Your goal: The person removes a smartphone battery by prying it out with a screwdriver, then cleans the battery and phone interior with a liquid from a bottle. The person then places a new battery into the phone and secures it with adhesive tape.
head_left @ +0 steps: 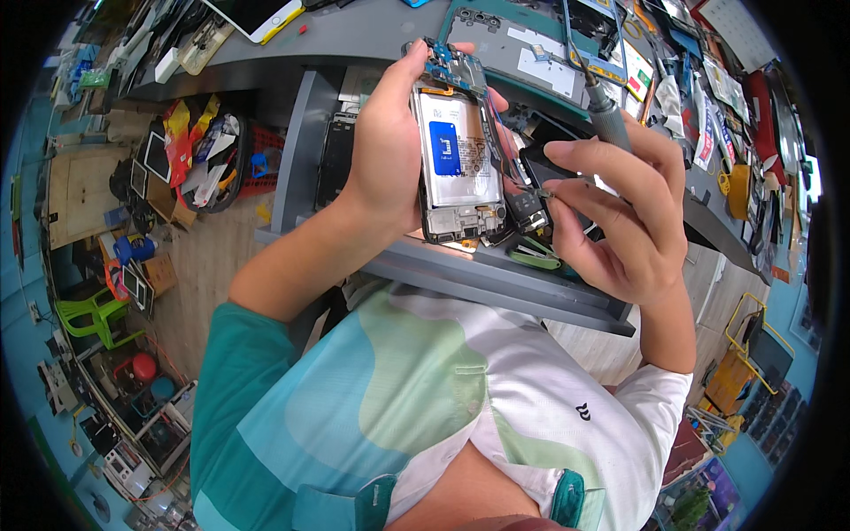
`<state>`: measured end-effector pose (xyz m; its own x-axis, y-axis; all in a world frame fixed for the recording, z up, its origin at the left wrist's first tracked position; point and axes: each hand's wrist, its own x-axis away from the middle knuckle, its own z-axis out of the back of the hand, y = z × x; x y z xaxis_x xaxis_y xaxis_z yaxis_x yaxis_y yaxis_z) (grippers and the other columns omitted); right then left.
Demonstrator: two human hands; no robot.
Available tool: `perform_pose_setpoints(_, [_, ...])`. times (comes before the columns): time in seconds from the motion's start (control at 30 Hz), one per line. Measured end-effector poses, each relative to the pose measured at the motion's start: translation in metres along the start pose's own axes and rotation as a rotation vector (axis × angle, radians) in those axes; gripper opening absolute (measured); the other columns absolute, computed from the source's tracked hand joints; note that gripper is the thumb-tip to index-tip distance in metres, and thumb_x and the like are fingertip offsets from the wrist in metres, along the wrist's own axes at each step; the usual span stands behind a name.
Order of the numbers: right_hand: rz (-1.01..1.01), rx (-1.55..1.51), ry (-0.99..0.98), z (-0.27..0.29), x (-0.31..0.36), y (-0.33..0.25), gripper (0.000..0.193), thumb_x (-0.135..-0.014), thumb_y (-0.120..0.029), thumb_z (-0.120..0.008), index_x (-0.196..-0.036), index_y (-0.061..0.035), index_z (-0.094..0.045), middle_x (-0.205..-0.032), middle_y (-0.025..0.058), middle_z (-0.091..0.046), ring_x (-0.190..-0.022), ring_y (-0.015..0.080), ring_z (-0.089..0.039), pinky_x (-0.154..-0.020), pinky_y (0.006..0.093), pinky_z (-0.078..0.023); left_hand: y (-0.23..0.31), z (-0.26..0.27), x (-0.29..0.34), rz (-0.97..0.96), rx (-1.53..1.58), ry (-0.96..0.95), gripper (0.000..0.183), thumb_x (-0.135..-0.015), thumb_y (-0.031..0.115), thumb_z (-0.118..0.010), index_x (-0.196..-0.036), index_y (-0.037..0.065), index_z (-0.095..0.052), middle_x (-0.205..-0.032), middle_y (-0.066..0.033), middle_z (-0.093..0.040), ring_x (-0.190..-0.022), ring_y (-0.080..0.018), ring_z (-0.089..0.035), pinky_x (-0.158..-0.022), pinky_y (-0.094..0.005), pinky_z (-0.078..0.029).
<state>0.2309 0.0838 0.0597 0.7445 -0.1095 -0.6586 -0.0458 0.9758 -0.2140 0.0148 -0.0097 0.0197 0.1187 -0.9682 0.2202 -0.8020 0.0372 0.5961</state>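
My left hand (387, 133) is wrapped round an opened smartphone (443, 214) with its back cover off. A silvery battery (482, 181) with a blue label fills its middle, and a blue circuit board (452, 66) shows at the top end. Between the fingers of my right hand (620, 208) lies a grey-handled screwdriver (607, 115), its shaft pointing up and away from me. The thumb and a finger of that hand pinch together beside the phone's right edge, close to a small black phone part (527, 211). Whether they grip that part I cannot tell.
An open grey drawer (496, 288) lies below my hands, with phone parts and a green-handled tool (536, 254) in it. A green mat (460, 40) with a grey phone back cover (509, 53) lies beyond. Clutter crowds the right of the desk. A red basket (264, 159) stands at left.
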Motion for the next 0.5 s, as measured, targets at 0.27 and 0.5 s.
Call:
perform_pose_setpoints(0.27, [0.047,0.007,-0.06,0.006,0.0,-0.008,0.027,-0.069,-0.006,-0.087,-0.093,0.0022,-0.079,-0.121,0.012,-0.073,-0.107,0.0349,-0.063,-0.105,0.0657,-0.055,-0.002,0.004,-0.002,-0.02,0.099,-0.105,0.061,-0.114,0.046,-0.031,-0.153,0.001,-0.043,-0.115,-0.0243,-0.068,-0.093,-0.0371,-0.073,-0.076,-0.0481,-0.064])
perform_pose_setpoints(0.5, [-0.393,-0.116,0.001,0.003,-0.008,0.005,0.037,-0.084,-0.019,-0.084,-0.115,-0.0009,-0.077,-0.135,0.0167,-0.063,-0.119,0.0311,-0.061,-0.107,0.0429,-0.047,-0.003,-0.005,0.005,0.03,0.04,-0.179,0.065,-0.113,0.046,-0.028,-0.16,0.001,-0.035,-0.12,-0.0244,-0.065,-0.099,-0.0395,-0.071,-0.072,-0.0563,-0.067])
